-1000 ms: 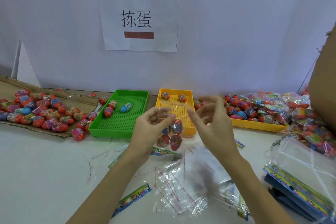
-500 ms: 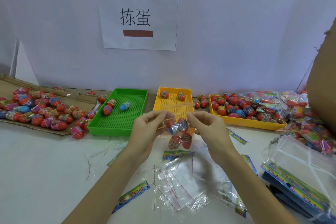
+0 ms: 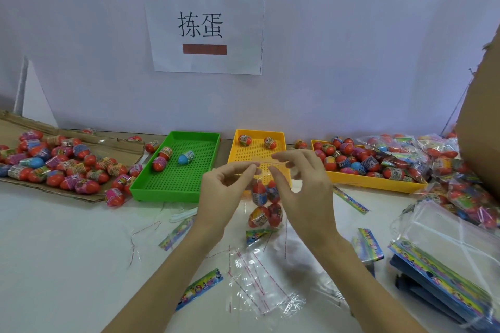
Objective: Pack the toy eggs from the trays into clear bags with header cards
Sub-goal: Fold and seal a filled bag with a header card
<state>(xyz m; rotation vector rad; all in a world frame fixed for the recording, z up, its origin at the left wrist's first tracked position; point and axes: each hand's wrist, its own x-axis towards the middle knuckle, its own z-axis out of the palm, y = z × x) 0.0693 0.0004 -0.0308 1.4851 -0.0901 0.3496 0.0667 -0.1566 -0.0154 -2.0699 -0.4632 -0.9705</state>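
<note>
My left hand [image 3: 224, 194] and my right hand [image 3: 303, 192] both pinch the top edge of a clear bag [image 3: 263, 204] held above the table. Several toy eggs hang inside it, and a header card [image 3: 258, 234] sits at its bottom. Behind my hands stands a yellow tray [image 3: 235, 147] with two eggs. To its left, a green tray [image 3: 177, 186] holds three eggs, one of them blue [image 3: 186, 157]. A second yellow tray [image 3: 373, 180] at the right is full of eggs.
Loose eggs [image 3: 62, 165] lie on cardboard at the left. Empty clear bags [image 3: 259, 281] and header cards [image 3: 200, 288] are spread in front of me. Filled bags [image 3: 460, 184], a stack of bags [image 3: 449, 265] and a cardboard box [image 3: 484, 116] are at the right.
The bag and both hands dropped lower, then rose slightly. My fingers shifted along the bag's top edge while the eggs swung below.
</note>
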